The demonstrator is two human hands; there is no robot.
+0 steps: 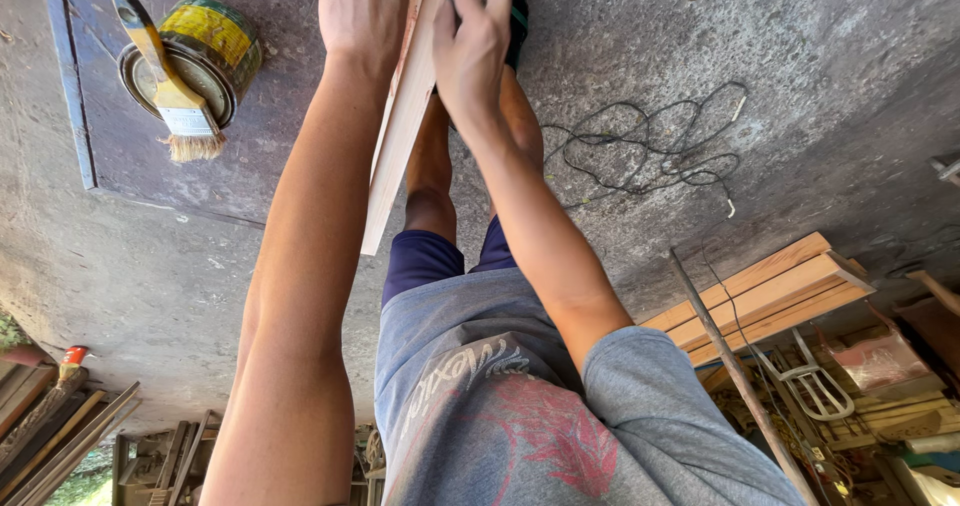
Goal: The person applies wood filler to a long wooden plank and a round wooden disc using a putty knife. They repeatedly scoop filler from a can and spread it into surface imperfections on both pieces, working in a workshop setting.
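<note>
Over on the left a paintbrush [165, 81] lies across a tin can [205, 56] on the concrete floor [800, 96]. Middle of frame, a wooden plank [400, 126] stands on edge – long axis running away from the body. One hand [362, 8] lies flat against its left face, the other hand [472, 41] curls over its right – can't tell which is which.

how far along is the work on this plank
Done: little that shows; the wooden plank looks bare, with no coating visible.

In hand: the left hand steadies the plank on its edge while the right hand presses against its face; anything under the fingers is hidden.

Left: probably any coating, since the brush lies idle across the tin.
</note>
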